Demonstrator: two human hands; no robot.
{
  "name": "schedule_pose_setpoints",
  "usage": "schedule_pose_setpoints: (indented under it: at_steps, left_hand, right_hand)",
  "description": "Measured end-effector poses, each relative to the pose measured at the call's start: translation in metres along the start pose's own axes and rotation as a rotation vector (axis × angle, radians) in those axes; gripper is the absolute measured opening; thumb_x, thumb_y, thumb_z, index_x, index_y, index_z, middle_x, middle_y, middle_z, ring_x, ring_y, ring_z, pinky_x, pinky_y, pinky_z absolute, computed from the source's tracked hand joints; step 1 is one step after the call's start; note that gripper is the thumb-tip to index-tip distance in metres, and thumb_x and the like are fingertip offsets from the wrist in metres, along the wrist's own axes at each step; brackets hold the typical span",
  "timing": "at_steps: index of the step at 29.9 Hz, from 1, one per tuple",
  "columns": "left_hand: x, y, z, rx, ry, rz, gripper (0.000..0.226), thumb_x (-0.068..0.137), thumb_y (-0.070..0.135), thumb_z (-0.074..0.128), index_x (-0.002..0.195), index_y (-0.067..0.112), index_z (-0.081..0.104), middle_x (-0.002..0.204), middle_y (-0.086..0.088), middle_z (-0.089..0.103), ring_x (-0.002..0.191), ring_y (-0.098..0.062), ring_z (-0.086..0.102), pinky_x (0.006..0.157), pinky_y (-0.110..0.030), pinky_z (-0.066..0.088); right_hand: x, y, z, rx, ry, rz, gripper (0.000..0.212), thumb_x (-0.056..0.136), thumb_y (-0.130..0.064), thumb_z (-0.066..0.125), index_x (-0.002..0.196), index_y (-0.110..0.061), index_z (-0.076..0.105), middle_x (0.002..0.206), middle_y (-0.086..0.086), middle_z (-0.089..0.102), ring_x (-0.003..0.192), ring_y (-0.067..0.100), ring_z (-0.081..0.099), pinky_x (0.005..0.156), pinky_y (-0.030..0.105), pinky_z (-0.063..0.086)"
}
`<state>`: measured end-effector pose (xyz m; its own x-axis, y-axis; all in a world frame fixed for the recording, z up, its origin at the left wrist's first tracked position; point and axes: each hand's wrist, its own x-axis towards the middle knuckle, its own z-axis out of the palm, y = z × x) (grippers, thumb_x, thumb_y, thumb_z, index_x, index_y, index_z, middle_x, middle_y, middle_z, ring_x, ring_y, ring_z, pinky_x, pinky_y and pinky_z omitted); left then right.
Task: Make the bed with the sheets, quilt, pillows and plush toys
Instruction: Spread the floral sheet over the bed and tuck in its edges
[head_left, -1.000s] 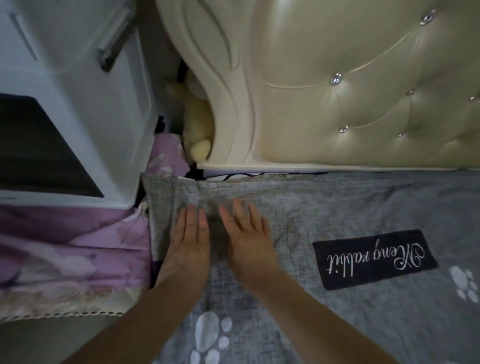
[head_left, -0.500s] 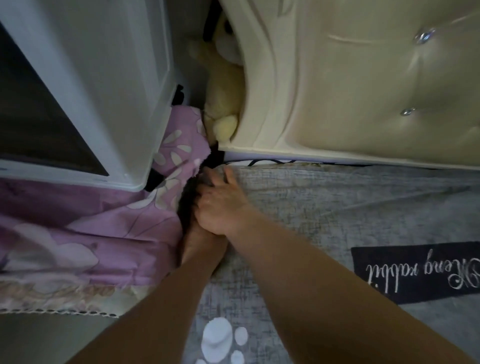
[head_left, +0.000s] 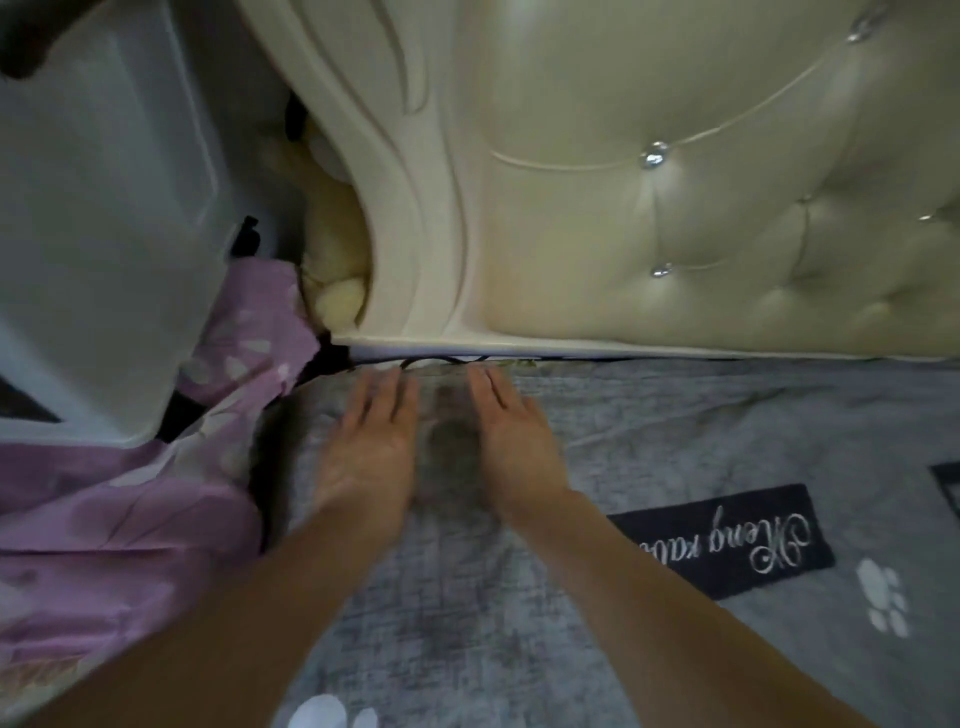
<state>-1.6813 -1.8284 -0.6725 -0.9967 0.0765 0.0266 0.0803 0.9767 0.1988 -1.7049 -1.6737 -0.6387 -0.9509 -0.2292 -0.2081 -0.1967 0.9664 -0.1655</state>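
At the head-left corner of the bed, head view: I log a grey sheet (head_left: 675, 415) of coarse, linen-like weave, printed with white paw marks (head_left: 883, 597) and a black label patch (head_left: 727, 540) in white script. Behind it stands a cream headboard (head_left: 701, 234), smooth and padded, tufted with crystal studs (head_left: 653, 155) and framed by a carved, curving border. A pale yellow plush toy (head_left: 332, 260) is wedged between that border and a white cabinet (head_left: 104, 234). Purple floral cloth (head_left: 130, 519) lies crumpled at the bed's left side, just beside the sheet's edge. Left hand (head_left: 369, 447) and right hand (head_left: 514, 447) both lie palm-down on the sheet, fingers (head_left: 395, 400) straight and close together, holding nothing; a narrow strip of sheet shows between the two. Their tips sit just short of the sheet's head edge, under the headboard's lower rim. Forearms are motion-blurred. Rightward the sheet runs flat and open; leftward the cabinet crowds the corner.
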Motion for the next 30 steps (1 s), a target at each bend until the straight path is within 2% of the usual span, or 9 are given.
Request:
schedule_pose_setpoints:
  at_steps: [3, 6, 8, 10, 13, 20, 23, 27, 30]
  left_hand:
    - [0.032, -0.008, -0.009, 0.064, 0.103, 0.034, 0.049, 0.093, 0.019, 0.051, 0.135, -0.006, 0.048, 0.136, -0.026, 0.052, 0.130, -0.047, 0.043, 0.095, -0.056, 0.045]
    - [0.047, -0.019, -0.005, 0.199, 0.013, 0.075, 0.049, 0.091, 0.041, 0.061, 0.113, -0.002, 0.063, 0.115, -0.025, 0.061, 0.120, -0.044, 0.046, 0.104, -0.054, 0.033]
    - [0.044, -0.016, -0.002, 0.215, -0.006, 0.113, 0.038, 0.080, 0.033, 0.075, 0.093, -0.001, 0.063, 0.088, -0.024, 0.062, 0.091, -0.041, 0.058, 0.082, -0.051, 0.049]
    - [0.044, -0.022, 0.008, 0.139, 0.055, 0.191, 0.037, 0.069, 0.021, 0.084, 0.084, -0.001, 0.058, 0.070, -0.024, 0.056, 0.060, -0.037, 0.058, 0.049, -0.039, 0.048]
    - [0.052, -0.033, 0.001, 0.137, 0.091, 0.356, 0.032, 0.074, 0.020, 0.081, 0.086, 0.001, 0.058, 0.064, -0.024, 0.055, 0.043, -0.034, 0.055, 0.041, -0.028, 0.034]
    - [0.083, -0.047, -0.040, 0.122, 0.199, 0.513, 0.029, 0.094, 0.032, 0.046, 0.097, 0.005, 0.056, 0.076, -0.023, 0.059, 0.054, -0.037, 0.061, 0.043, -0.032, 0.037]
    - [0.098, -0.050, -0.046, 0.128, 0.172, 0.526, 0.033, 0.100, 0.035, 0.033, 0.111, 0.008, 0.048, 0.101, -0.024, 0.058, 0.081, -0.042, 0.063, 0.057, -0.039, 0.036]
    - [0.084, -0.060, -0.019, 0.281, 0.163, 0.503, 0.030, 0.089, 0.016, 0.031, 0.107, 0.002, 0.051, 0.105, -0.026, 0.051, 0.081, -0.043, 0.057, 0.053, -0.041, 0.039]
    - [0.073, -0.057, -0.007, 0.317, 0.216, 0.412, 0.039, 0.087, 0.013, 0.028, 0.113, -0.001, 0.052, 0.108, -0.028, 0.051, 0.094, -0.044, 0.052, 0.073, -0.050, 0.042]
  right_hand:
    - [0.017, 0.009, 0.000, -0.060, -0.094, -0.036, 0.090, 0.090, -0.005, 0.057, 0.155, -0.030, 0.000, 0.162, -0.010, -0.006, 0.119, 0.033, 0.054, 0.083, 0.036, 0.050]
    - [0.038, -0.006, 0.006, 0.015, -0.109, -0.125, 0.080, 0.092, -0.030, 0.061, 0.155, -0.024, 0.011, 0.160, 0.004, 0.011, 0.116, 0.034, 0.054, 0.082, 0.037, 0.048]
    - [0.049, -0.012, 0.014, 0.049, -0.069, -0.108, 0.068, 0.088, -0.032, 0.066, 0.145, -0.014, 0.033, 0.144, 0.015, 0.033, 0.111, 0.035, 0.055, 0.084, 0.038, 0.047]
    - [0.049, -0.016, 0.025, 0.044, 0.039, -0.044, 0.047, 0.092, -0.027, 0.060, 0.134, -0.013, 0.042, 0.134, 0.014, 0.039, 0.099, 0.035, 0.059, 0.075, 0.039, 0.047]
    - [0.030, -0.030, 0.036, 0.097, 0.179, 0.030, 0.027, 0.099, -0.020, 0.048, 0.125, -0.014, 0.042, 0.127, 0.012, 0.038, 0.081, 0.035, 0.058, 0.060, 0.039, 0.044]
    - [0.043, -0.056, 0.005, -0.014, 0.302, 0.099, 0.028, 0.100, -0.012, 0.042, 0.128, -0.011, 0.042, 0.125, 0.016, 0.041, 0.080, 0.034, 0.063, 0.060, 0.036, 0.039]
    - [0.057, -0.059, -0.004, -0.033, 0.376, 0.173, 0.026, 0.102, -0.015, 0.037, 0.126, -0.014, 0.044, 0.131, 0.014, 0.040, 0.081, 0.035, 0.064, 0.058, 0.037, 0.037]
    - [0.067, -0.056, 0.041, -0.037, 0.320, 0.235, 0.034, 0.098, -0.015, 0.038, 0.132, -0.019, 0.043, 0.138, 0.011, 0.037, 0.097, 0.033, 0.057, 0.072, 0.040, 0.043]
    - [0.077, -0.057, 0.058, 0.000, 0.338, 0.248, 0.043, 0.096, -0.016, 0.038, 0.139, -0.021, 0.037, 0.146, 0.009, 0.032, 0.108, 0.033, 0.050, 0.080, 0.038, 0.040]
